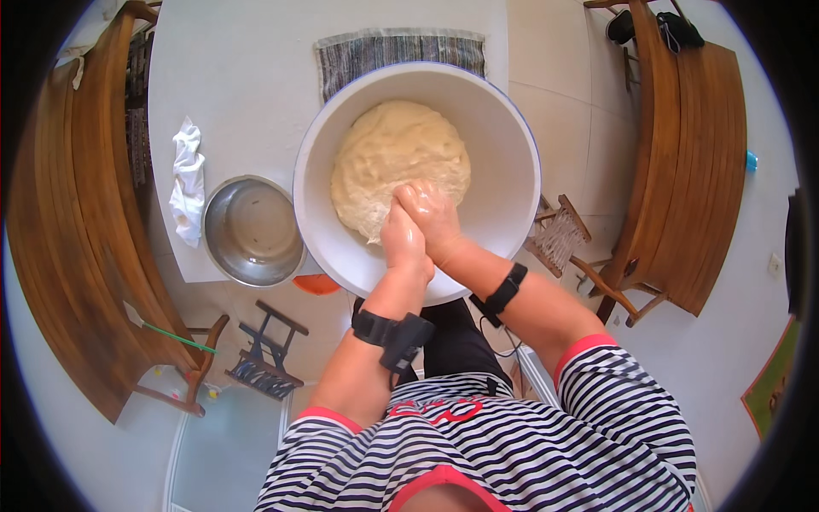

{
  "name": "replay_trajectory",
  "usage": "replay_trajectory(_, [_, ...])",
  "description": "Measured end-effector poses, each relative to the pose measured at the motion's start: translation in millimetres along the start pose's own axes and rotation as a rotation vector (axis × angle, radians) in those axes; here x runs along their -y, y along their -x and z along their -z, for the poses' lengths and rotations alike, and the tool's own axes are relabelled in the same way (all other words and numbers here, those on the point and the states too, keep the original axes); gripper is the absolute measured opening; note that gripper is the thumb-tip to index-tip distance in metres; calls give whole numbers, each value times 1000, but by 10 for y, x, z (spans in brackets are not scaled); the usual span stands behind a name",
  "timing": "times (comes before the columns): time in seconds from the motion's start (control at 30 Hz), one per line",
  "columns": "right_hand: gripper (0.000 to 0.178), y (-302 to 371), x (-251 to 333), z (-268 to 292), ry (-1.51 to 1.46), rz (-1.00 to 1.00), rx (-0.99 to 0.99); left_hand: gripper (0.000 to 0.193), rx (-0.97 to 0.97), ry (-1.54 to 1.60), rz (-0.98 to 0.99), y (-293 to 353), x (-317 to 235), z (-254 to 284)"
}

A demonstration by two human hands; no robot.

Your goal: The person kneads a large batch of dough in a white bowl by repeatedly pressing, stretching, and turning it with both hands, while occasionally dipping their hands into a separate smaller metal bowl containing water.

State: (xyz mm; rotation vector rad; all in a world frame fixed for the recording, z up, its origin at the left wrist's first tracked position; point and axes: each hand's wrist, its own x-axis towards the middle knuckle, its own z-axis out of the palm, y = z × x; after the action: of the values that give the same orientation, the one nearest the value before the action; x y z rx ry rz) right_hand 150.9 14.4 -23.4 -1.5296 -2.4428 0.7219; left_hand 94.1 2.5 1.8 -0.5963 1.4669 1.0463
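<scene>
A big pale mass of dough (397,154) lies in a wide white basin (503,183) with a blue rim. Both of my hands press together against the near side of the dough. My left hand (403,235) is closed, its fingers hidden under and beside the other hand. My right hand (431,220) is closed as well, curled over the dough's near edge. Wet, shiny skin shows on both hands. Next to the left hand the dough looks rough and stretched, while its far part is smoother and dimpled.
A steel bowl (254,230) with some liquid stands left of the basin on the white table (247,77). Farther left lies a white cloth (187,183). A striped mat (401,53) is partly under the basin. Wooden benches (94,213) flank both sides; small stools stand on the floor.
</scene>
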Motion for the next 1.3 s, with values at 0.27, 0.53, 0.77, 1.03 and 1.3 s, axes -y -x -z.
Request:
replay_trajectory(0.27, [40, 121, 477, 267, -1739, -1045, -232, 11, 387, -1022, -1271, -278, -102, 151])
replay_trajectory(0.53, [43, 105, 46, 616, -2356, -532, -194, 17, 597, 154, -72, 576, -93, -234])
replay_trajectory(0.77, [29, -150, -261, 315, -1065, -836, 223, 29, 444, -126, -352, 219, 141, 233])
replay_trajectory(1.03, [52, -405, -420, -314, -910, -889, 81, 17, -224, 195, -9, -319, 226, 695])
replay_trajectory(1.3, [35, 38, 332, -68, -392, -414, 26, 46, 78, 272, -54, -331, 277, 835])
